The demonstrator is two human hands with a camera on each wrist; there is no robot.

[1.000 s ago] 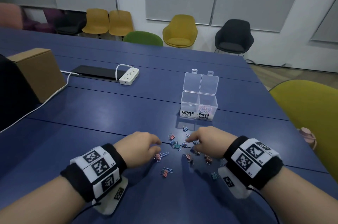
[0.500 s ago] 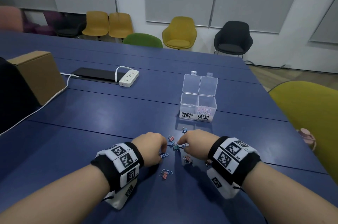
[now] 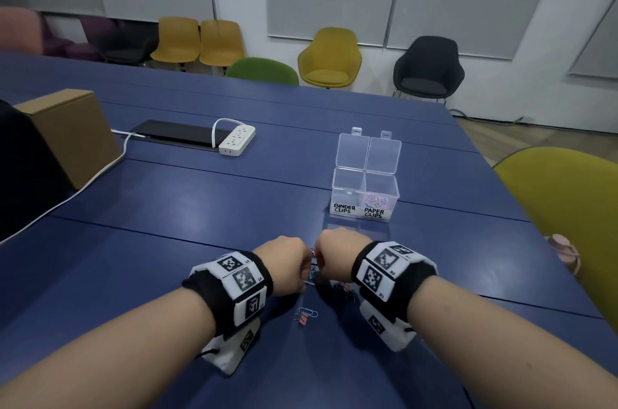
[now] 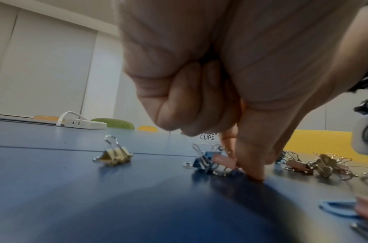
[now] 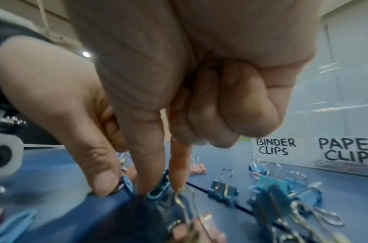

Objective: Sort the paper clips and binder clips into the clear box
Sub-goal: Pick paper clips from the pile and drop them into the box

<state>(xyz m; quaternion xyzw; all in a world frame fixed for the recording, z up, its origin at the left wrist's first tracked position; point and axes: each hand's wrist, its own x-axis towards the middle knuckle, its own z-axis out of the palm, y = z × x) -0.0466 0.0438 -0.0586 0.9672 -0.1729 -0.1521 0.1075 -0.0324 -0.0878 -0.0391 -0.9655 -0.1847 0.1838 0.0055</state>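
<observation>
Both hands have drawn together, fingertips down among binder clips [image 5: 221, 189]; box [image 3: 364, 204] labelled "BINDER CLIPS", "PAPER CLIPS"; grips unclear.

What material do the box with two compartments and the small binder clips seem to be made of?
Clear two-compartment box: probably hard glossy plastic; the paper clips show through its walls.
Small coloured binder clips: apparently painted metal bodies with shiny bare wire handles, which glint.
</observation>
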